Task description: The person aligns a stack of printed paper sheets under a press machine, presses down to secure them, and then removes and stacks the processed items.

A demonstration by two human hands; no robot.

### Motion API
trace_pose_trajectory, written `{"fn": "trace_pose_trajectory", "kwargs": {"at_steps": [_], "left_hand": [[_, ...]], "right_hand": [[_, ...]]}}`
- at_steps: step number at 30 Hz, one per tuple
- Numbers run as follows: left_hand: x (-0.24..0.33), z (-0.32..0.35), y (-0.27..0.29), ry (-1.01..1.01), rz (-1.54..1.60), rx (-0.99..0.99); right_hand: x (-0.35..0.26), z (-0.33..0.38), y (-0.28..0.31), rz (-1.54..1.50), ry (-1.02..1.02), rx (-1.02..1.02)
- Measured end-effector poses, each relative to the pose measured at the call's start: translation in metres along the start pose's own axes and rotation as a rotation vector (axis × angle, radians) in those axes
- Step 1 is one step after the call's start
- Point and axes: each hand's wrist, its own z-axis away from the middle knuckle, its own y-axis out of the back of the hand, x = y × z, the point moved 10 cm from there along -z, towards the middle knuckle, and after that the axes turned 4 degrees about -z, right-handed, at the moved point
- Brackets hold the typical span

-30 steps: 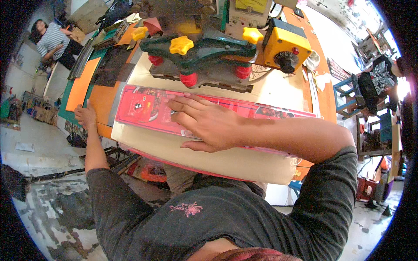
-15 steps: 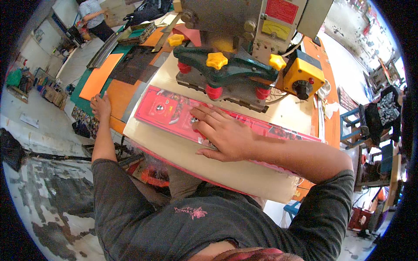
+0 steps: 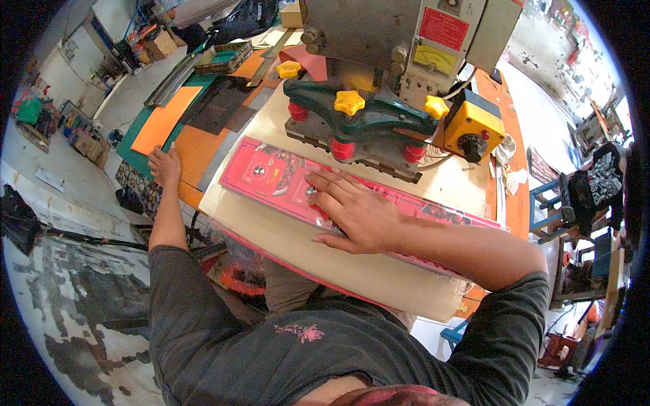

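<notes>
My right hand (image 3: 355,213) lies flat on a long red printed strip (image 3: 240,166), its fingers stretched toward the far left and the thumb over the strip's near edge. Part of the strip is hidden under my hand and forearm. Glossy, see-through film seems to cover it. Beneath is a cream board (image 3: 284,247), whose near edge hangs over my lap. Just beyond the strip stands a press machine (image 3: 359,40) with a dark green clamp bracket (image 3: 393,118). My left hand (image 3: 164,166) rests with fingers apart on the table's left edge, close to an orange sheet (image 3: 166,122).
Yellow star knobs (image 3: 349,102) and red cushions (image 3: 342,149) sit on the bracket. A yellow control box (image 3: 474,125) with a black dial is at its right. Metal bars (image 3: 166,81) and a tray (image 3: 223,59) lie at the far left. A blue stool (image 3: 545,203) stands at right.
The view has shifted slightly, so the machine and table appear a little further right. Both hands keep their places. The person in stripes at the back has moved or bent, now mostly cut off.
</notes>
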Motion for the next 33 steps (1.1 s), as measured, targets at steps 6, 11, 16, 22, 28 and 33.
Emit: {"fn": "trace_pose_trajectory", "kwargs": {"at_steps": [6, 11, 16, 22, 28, 33], "left_hand": [[0.007, 0.001, -0.006, -0.002, 0.003, -0.012], [-0.001, -0.001, -0.001, 0.012, 0.002, -0.004], [0.007, 0.005, 0.005, 0.029, 0.012, -0.023], [0.005, 0.002, 0.001, 0.026, 0.016, -0.022], [-0.005, -0.004, -0.003, 0.039, -0.011, -0.018], [0.005, 0.004, 0.007, 0.024, -0.004, -0.005]], "right_hand": [[0.003, 0.002, -0.002, 0.007, -0.010, 0.009], [0.002, 0.000, -0.003, -0.031, -0.027, -0.022], [0.005, 0.001, -0.005, -0.005, -0.016, -0.013], [0.004, 0.000, -0.003, -0.017, -0.013, -0.019], [0.003, -0.001, -0.003, -0.009, -0.020, -0.023], [0.004, -0.001, -0.004, -0.021, -0.032, -0.042]]}}
